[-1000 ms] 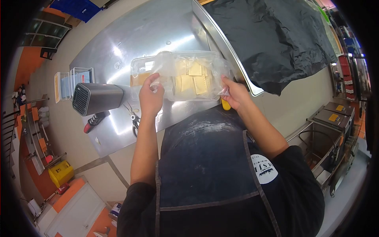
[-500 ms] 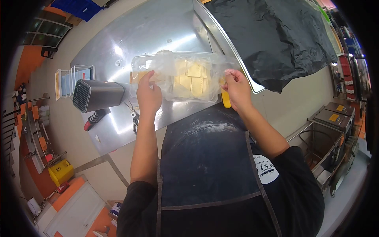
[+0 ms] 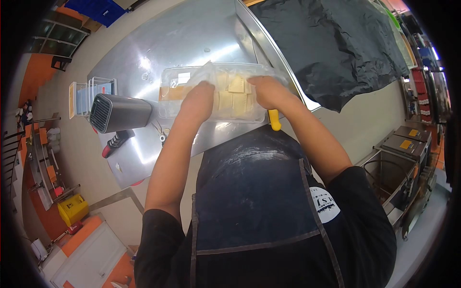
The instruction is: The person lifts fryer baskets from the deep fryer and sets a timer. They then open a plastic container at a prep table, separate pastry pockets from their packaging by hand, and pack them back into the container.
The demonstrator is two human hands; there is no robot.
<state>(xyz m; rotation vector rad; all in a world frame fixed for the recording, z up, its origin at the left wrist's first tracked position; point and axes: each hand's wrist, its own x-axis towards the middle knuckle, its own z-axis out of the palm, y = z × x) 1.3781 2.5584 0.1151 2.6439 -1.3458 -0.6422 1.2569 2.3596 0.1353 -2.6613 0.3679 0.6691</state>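
Note:
A clear plastic tub (image 3: 164, 114) sits on the steel table, with flat, square, pale yellow dough pieces (image 3: 234, 103) in its right part. Thin clear plastic film (image 3: 207, 74) lies bunched around and partly over the pieces. Over the tub's middle, my left hand (image 3: 198, 102) is closed on the film, left of the dough. My right hand (image 3: 270, 93) is closed at the tub's right end, gripping the film there; its fingertips are partly hidden. Just below that hand, a yellow handle (image 3: 274, 120) sticks out at the table edge.
Left of the tub stand a grey metal block-shaped holder (image 3: 127, 114) and a wire rack (image 3: 89, 96). Scissors (image 3: 162, 136) and a black-and-red handled tool (image 3: 116, 143) lie near the front edge. Black plastic sheeting (image 3: 331, 48) covers a surface at the right, beyond a raised metal edge.
Both hands have come closer together over the tub: the left moved right, the right moved left. The film has been drawn inward, and more of the tub's left end shows.

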